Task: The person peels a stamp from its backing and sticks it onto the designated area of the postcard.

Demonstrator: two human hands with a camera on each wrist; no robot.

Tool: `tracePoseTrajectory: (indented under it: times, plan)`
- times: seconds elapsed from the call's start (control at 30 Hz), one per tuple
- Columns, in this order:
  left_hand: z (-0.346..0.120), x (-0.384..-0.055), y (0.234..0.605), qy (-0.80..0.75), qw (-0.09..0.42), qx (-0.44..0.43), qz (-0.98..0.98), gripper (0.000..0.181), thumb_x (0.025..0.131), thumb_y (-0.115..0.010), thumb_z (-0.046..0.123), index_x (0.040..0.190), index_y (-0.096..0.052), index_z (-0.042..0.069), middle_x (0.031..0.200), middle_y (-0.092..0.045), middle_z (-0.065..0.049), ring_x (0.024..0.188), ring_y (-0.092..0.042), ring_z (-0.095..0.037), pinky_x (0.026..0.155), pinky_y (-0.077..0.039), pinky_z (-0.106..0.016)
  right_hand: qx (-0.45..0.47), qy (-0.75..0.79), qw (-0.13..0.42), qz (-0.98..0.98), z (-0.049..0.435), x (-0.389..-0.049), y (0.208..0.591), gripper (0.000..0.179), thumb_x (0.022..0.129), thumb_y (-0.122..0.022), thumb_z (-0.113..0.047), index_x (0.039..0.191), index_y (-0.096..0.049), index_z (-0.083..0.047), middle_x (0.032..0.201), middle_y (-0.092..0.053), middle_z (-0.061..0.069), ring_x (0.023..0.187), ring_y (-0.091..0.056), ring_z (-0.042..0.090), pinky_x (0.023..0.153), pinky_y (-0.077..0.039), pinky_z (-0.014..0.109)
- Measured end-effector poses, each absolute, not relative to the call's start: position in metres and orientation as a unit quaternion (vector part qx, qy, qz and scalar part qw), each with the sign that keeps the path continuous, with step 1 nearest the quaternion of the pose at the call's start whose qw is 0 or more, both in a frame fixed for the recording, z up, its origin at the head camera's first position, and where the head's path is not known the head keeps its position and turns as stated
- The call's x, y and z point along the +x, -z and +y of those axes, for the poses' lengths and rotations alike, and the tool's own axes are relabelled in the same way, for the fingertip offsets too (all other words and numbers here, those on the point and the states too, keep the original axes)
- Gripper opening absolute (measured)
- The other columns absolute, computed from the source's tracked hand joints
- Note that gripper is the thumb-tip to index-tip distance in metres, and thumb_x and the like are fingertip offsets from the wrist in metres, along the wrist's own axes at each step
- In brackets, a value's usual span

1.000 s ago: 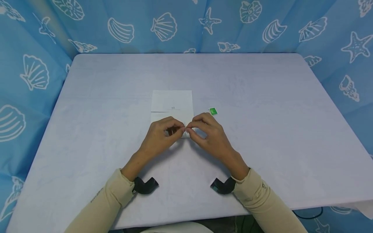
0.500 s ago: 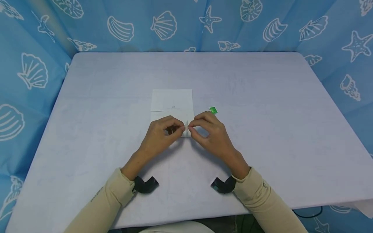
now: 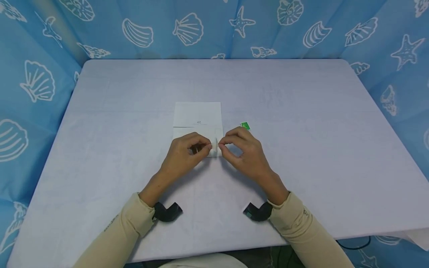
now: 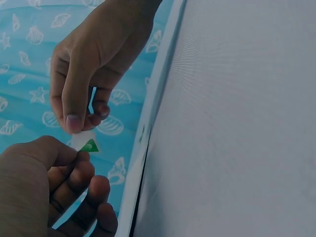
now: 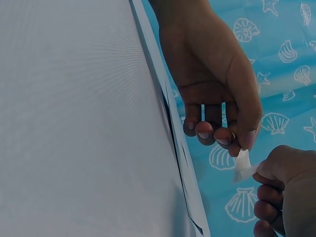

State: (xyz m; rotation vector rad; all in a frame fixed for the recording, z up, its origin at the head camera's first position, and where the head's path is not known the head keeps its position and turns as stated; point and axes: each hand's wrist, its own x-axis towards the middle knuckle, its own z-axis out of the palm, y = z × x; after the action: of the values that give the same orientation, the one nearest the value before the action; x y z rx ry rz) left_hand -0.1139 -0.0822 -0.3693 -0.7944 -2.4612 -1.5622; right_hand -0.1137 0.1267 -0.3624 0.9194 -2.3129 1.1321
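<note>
Both hands meet above a white sheet of paper [image 3: 198,113], apart from it. Between them is a small sticker [image 4: 90,146], white with a green corner like a stamp, with a bent white strip [image 5: 242,170] between the fingertips. My left hand [image 3: 187,150] pinches one side of it between thumb and index finger. Opposite, my right hand [image 3: 244,152] pinches the white paper edge, its other fingers loosely bent. Which layer each hand holds is hard to tell. A green stamp-like sticker [image 3: 245,125] lies on the table just beyond the right hand.
The white-covered table [image 3: 318,149] spreads out around the hands. A dark line and small faint print mark the paper sheet. Black curved devices [image 3: 167,213] are strapped at both wrists. A blue curtain [image 3: 214,29] with white shell prints hangs behind the table.
My right hand has drawn slightly right, away from the left hand. The gap between the fingertips has widened, and a white strip now shows there. The left hand has barely moved.
</note>
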Motion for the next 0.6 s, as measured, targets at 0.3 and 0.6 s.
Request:
tracePoseTrajectory:
  times: [0.3, 0.6]
  plan:
    - [-0.0823, -0.1152, 0.3666, 0.517, 0.052, -0.254, -0.816, 0.007, 0.089, -0.061, 0.024, 0.089, -0.067, 0.02, 0.08, -0.058, 0.012, 0.068, -0.054, -0.005, 0.057, -0.046, -0.023, 0.323, -0.414, 0.196, -0.828, 0.1297, -0.1167, 0.36, 0.006, 0.082, -0.066, -0.012, 0.086, -0.069, -0.008, 0.092, -0.057, 0.001, 0.089, -0.054, 0.012, 0.074, -0.044, 0.024]
    - [-0.081, -0.117, 0.3617, 0.517, 0.049, -0.248, -0.818, 0.008, 0.089, -0.061, 0.025, 0.089, -0.067, 0.019, 0.08, -0.058, 0.011, 0.068, -0.054, -0.006, 0.057, -0.046, -0.024, 0.32, -0.419, 0.195, -0.827, 0.1337, -0.1191, 0.355, 0.006, 0.082, -0.066, -0.012, 0.085, -0.069, -0.009, 0.092, -0.057, 0.001, 0.087, -0.054, 0.011, 0.073, -0.044, 0.021]
